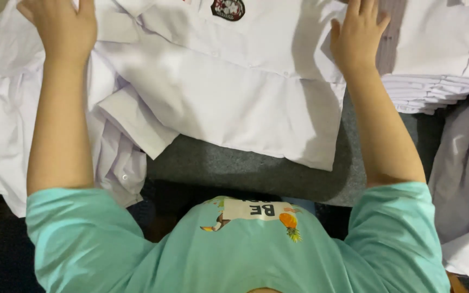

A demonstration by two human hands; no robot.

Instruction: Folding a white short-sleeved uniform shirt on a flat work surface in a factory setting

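A white short-sleeved shirt [229, 92] with a round dark and red chest badge [228, 8] lies front up on a grey padded surface [234, 165]. My left hand [63, 27] rests flat on the shirt's left shoulder area, fingers together. My right hand [356, 35] presses flat on the shirt's right side, fingers spread. Neither hand grips the cloth. One sleeve [137, 122] sticks out at the lower left.
A neat stack of folded white shirts [435, 89] sits at the right. More loose white shirts are heaped at the left [1, 125] and hang at the far right [468, 184]. My teal T-shirt [234, 249] fills the bottom.
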